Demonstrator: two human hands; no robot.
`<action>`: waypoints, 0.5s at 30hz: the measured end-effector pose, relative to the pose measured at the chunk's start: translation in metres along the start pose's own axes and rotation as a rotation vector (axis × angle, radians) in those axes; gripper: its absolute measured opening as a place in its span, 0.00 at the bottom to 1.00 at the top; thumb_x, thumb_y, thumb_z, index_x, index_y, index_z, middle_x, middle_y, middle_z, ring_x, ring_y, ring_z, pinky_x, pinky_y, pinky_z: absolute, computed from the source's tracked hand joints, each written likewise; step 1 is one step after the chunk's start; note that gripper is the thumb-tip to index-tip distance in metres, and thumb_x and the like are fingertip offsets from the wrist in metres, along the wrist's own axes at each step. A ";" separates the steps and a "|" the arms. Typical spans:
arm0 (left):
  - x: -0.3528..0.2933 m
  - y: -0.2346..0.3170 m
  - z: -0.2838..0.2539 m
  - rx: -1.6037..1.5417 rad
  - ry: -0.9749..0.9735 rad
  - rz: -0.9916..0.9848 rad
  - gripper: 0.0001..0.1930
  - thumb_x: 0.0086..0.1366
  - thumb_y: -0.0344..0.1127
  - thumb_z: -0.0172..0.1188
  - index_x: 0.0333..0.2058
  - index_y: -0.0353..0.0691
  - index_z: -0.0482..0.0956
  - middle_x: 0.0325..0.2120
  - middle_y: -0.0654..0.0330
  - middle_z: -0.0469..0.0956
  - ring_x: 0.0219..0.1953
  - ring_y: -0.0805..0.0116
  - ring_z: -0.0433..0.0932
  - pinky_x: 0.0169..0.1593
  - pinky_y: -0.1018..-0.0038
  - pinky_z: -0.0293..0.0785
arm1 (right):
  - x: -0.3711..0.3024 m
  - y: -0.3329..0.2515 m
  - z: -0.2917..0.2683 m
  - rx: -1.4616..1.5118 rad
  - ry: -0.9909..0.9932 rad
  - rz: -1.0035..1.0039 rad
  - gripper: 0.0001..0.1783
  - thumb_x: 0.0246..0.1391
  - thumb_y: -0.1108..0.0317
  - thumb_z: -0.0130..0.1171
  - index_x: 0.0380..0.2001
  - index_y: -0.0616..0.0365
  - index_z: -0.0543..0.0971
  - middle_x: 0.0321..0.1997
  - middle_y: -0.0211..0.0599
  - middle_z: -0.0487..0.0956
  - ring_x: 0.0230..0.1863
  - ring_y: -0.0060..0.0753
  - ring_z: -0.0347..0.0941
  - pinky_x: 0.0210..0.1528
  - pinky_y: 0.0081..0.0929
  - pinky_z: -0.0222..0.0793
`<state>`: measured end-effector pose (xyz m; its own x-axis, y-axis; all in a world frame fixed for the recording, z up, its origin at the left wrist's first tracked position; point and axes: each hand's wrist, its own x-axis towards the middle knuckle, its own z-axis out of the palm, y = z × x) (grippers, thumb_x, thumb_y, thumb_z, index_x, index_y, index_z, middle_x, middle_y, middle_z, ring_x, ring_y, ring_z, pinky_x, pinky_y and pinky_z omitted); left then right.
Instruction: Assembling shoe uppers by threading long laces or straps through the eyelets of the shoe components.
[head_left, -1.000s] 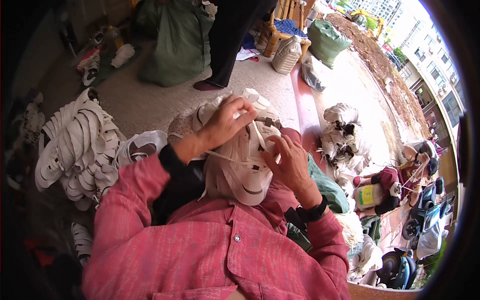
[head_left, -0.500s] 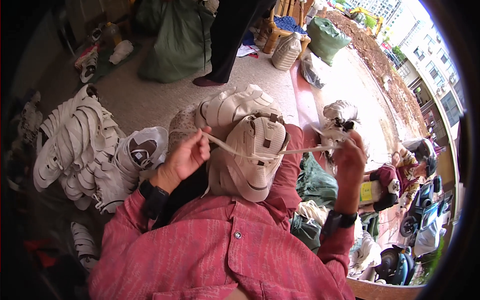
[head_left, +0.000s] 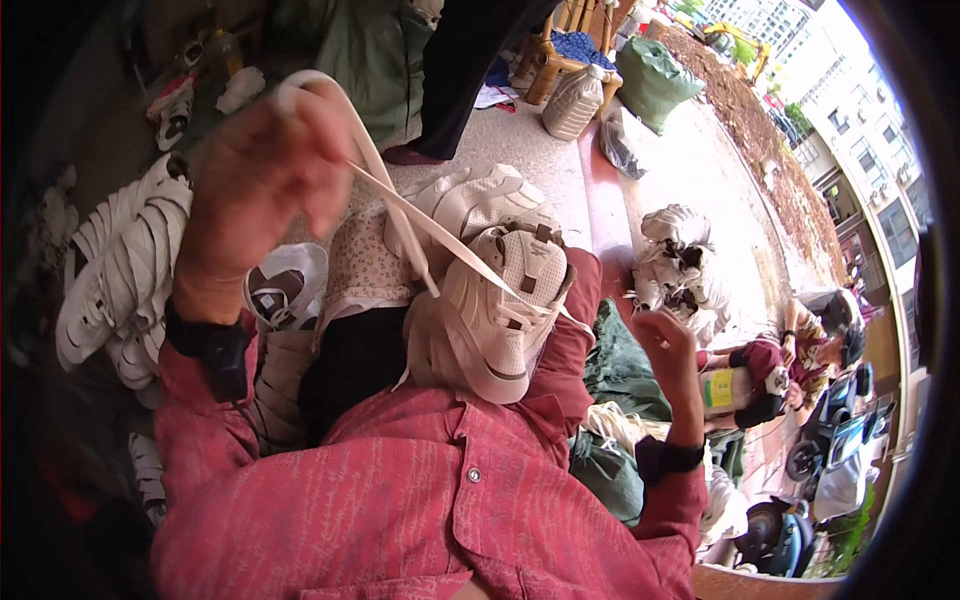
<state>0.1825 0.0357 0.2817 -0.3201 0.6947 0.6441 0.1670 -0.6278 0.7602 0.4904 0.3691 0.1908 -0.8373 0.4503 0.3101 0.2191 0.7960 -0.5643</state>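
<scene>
A pale beige sneaker (head_left: 500, 310) rests on my lap with its tongue up. A long flat white shoelace (head_left: 440, 235) runs from its eyelets up to my left hand (head_left: 265, 180), which is raised high and blurred. The lace loops over that hand, and a loose end hangs down beside the shoe. A short lace end also sticks out on the shoe's right side. My right hand (head_left: 670, 345) is off to the right, apart from the shoe, its fingers loosely bent with nothing visible between them. Another pale sneaker (head_left: 470, 195) lies just beyond.
Stacked white shoe uppers (head_left: 120, 270) stand at the left. More pale shoes (head_left: 680, 260) are piled at the right, near green sacking (head_left: 625, 370) and a bundle of laces (head_left: 615, 425). A person's dark-trousered leg (head_left: 465, 80) is ahead; another person (head_left: 790, 360) sits at far right.
My left hand has risen up and left, drawing the lace with it. My right hand has let go of the lace and dropped slightly lower. The sneaker has stayed on my lap.
</scene>
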 end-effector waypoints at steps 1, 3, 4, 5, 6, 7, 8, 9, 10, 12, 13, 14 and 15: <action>-0.002 0.005 -0.009 -0.045 0.095 0.009 0.13 0.69 0.41 0.54 0.37 0.36 0.75 0.23 0.67 0.68 0.21 0.81 0.68 0.22 0.82 0.65 | 0.009 -0.007 0.013 0.078 -0.048 -0.081 0.05 0.50 0.77 0.61 0.32 0.63 0.79 0.29 0.36 0.76 0.29 0.27 0.73 0.31 0.22 0.67; -0.005 0.012 -0.032 -0.093 0.330 0.077 0.11 0.69 0.41 0.54 0.37 0.38 0.73 0.28 0.67 0.69 0.25 0.80 0.68 0.23 0.82 0.64 | 0.027 -0.033 0.030 0.151 -0.150 -0.119 0.05 0.50 0.77 0.62 0.33 0.63 0.79 0.30 0.37 0.76 0.27 0.29 0.73 0.30 0.23 0.68; -0.006 0.022 -0.048 -0.183 0.230 0.076 0.11 0.69 0.41 0.53 0.38 0.40 0.73 0.31 0.67 0.68 0.31 0.78 0.69 0.27 0.83 0.66 | 0.035 -0.039 0.038 0.153 -0.208 -0.169 0.06 0.50 0.76 0.61 0.33 0.62 0.79 0.30 0.37 0.76 0.28 0.32 0.73 0.31 0.25 0.69; -0.009 0.027 -0.061 -0.313 0.207 0.069 0.10 0.70 0.40 0.52 0.40 0.40 0.73 0.30 0.66 0.68 0.33 0.76 0.69 0.33 0.81 0.68 | 0.039 -0.044 0.043 0.150 -0.262 -0.212 0.06 0.51 0.76 0.60 0.34 0.61 0.78 0.31 0.37 0.76 0.29 0.35 0.74 0.31 0.28 0.70; -0.012 0.030 -0.074 -0.332 0.262 0.066 0.09 0.70 0.39 0.51 0.40 0.40 0.73 0.34 0.64 0.69 0.36 0.73 0.69 0.40 0.77 0.69 | 0.040 -0.044 0.047 0.158 -0.248 -0.200 0.06 0.51 0.76 0.60 0.34 0.61 0.78 0.31 0.37 0.76 0.29 0.35 0.74 0.31 0.28 0.70; -0.019 0.037 -0.087 -0.343 0.323 0.067 0.09 0.70 0.38 0.51 0.41 0.39 0.73 0.38 0.63 0.71 0.40 0.70 0.70 0.46 0.72 0.70 | 0.041 -0.045 0.050 0.095 -0.250 -0.283 0.06 0.51 0.75 0.59 0.35 0.60 0.77 0.32 0.37 0.75 0.30 0.39 0.74 0.32 0.30 0.70; -0.031 0.044 -0.106 -0.335 0.317 0.061 0.09 0.70 0.38 0.51 0.41 0.39 0.73 0.38 0.63 0.71 0.40 0.70 0.70 0.46 0.72 0.70 | 0.041 -0.046 0.052 0.029 -0.254 -0.368 0.07 0.51 0.75 0.58 0.35 0.59 0.77 0.32 0.37 0.75 0.31 0.42 0.75 0.33 0.33 0.71; -0.047 0.048 -0.129 -0.389 0.433 0.037 0.10 0.70 0.37 0.51 0.42 0.39 0.75 0.41 0.62 0.73 0.43 0.69 0.71 0.51 0.70 0.70 | 0.040 -0.046 0.053 0.038 -0.250 -0.369 0.07 0.51 0.75 0.58 0.35 0.59 0.77 0.32 0.37 0.75 0.31 0.42 0.75 0.33 0.33 0.71; -0.061 0.052 -0.151 -0.443 0.551 0.015 0.11 0.70 0.37 0.51 0.44 0.39 0.76 0.43 0.60 0.76 0.46 0.68 0.73 0.56 0.68 0.69 | 0.040 -0.046 0.053 -0.027 -0.241 -0.429 0.08 0.50 0.74 0.57 0.36 0.58 0.76 0.33 0.37 0.75 0.33 0.44 0.75 0.34 0.34 0.71; -0.093 0.054 -0.199 -0.498 0.545 -0.016 0.11 0.70 0.36 0.51 0.45 0.38 0.76 0.46 0.60 0.76 0.49 0.66 0.73 0.59 0.66 0.68 | 0.038 -0.044 0.054 -0.094 -0.231 -0.487 0.09 0.49 0.74 0.57 0.37 0.57 0.75 0.34 0.37 0.74 0.35 0.45 0.75 0.35 0.35 0.71; -0.100 0.051 -0.210 -0.562 0.538 -0.046 0.11 0.69 0.36 0.51 0.46 0.38 0.76 0.48 0.59 0.76 0.52 0.65 0.73 0.62 0.63 0.66 | 0.037 -0.043 0.055 -0.172 -0.223 -0.543 0.11 0.48 0.73 0.56 0.38 0.57 0.75 0.34 0.36 0.73 0.35 0.42 0.74 0.35 0.34 0.70; -0.085 0.048 -0.186 -0.400 1.022 -0.004 0.12 0.70 0.36 0.51 0.47 0.38 0.76 0.39 0.64 0.78 0.41 0.72 0.75 0.47 0.73 0.75 | 0.036 -0.043 0.056 -0.251 -0.216 -0.599 0.12 0.48 0.72 0.55 0.39 0.57 0.75 0.35 0.36 0.73 0.36 0.40 0.74 0.36 0.33 0.69; -0.089 0.043 -0.190 -0.407 1.019 -0.005 0.12 0.70 0.36 0.51 0.47 0.38 0.76 0.39 0.64 0.78 0.41 0.72 0.75 0.47 0.73 0.75 | 0.035 -0.044 0.054 -0.257 -0.216 -0.595 0.12 0.48 0.72 0.55 0.39 0.57 0.75 0.35 0.36 0.73 0.36 0.40 0.74 0.36 0.33 0.69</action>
<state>0.0409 -0.1192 0.2408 -0.9719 0.1992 0.1258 -0.0970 -0.8248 0.5571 0.4243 0.3278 0.1847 -0.9274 -0.1636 0.3365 -0.2201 0.9658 -0.1368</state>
